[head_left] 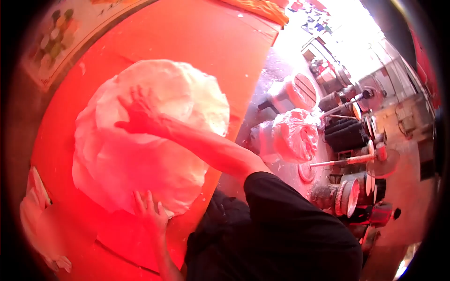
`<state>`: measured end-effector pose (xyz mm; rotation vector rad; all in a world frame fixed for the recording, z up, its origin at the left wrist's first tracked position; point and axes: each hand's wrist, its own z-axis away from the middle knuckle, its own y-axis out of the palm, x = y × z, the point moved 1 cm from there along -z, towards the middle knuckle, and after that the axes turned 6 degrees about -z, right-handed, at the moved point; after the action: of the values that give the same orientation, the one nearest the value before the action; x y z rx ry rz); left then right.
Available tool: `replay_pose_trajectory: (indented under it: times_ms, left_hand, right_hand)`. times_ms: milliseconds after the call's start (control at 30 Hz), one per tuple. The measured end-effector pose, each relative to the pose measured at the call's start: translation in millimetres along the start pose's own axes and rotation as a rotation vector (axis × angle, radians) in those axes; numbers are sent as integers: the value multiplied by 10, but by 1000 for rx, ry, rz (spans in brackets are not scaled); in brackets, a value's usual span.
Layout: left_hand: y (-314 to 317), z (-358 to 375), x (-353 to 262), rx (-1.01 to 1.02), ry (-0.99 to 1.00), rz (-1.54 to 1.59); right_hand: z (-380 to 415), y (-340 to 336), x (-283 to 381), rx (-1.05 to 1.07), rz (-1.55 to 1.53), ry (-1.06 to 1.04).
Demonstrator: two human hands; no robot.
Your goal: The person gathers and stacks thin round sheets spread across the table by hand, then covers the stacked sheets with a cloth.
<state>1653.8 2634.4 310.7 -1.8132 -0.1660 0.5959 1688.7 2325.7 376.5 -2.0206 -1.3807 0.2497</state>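
A large, pale, roughly round layered sheet (pixel 140 164) with uneven edges lies on a red-lit table (pixel 206 37). Whether it is dough or another soft material I cannot tell. My right hand (pixel 143 114) rests palm down on its upper part, fingers spread, with the forearm crossing the sheet from the right. Down at the near edge is my left hand (pixel 152 213), its fingers apart and touching the rim of the sheet. Neither hand grips anything.
A crumpled pale cloth or bag (pixel 40 220) lies at the lower left. Orange cloth (pixel 258 10) is at the top edge. Beyond the table on the right stand a plastic-covered container (pixel 295 136), a stand fan (pixel 382 164) and a round metal vessel (pixel 347 197).
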Motion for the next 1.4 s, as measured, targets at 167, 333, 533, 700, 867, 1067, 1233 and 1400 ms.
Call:
replay_pose_trajectory:
  times_ms: [167, 333, 533, 700, 867, 1067, 1233, 1400]
  left_hand:
    - [-246, 75, 107, 62, -23, 96]
    - [-382, 301, 1021, -95, -208, 284]
    - [-717, 469, 3281, -390, -663, -7]
    - [-969, 420, 4943, -352, -732, -321]
    - [-1265, 82, 5447, -103, -752, -665]
    - [-1370, 139, 5585, -37, -738, -908]
    - [-1610, 209, 5659, -14, -715, -875]
    - [-1942, 173, 5784, -95, -631, -871]
  right_hand:
    - [226, 315, -30, 505, -71, 8]
    - [342, 475, -96, 665, 36, -55]
    - [365, 494, -107, 717, 116, -82]
    - [419, 452, -137, 743, 166, -80]
    - [473, 422, -215, 763, 192, -51]
    - [449, 397, -168, 792, 195, -72]
    - [439, 389, -188, 793, 201, -75]
    - [458, 426, -197, 767, 211, -57]
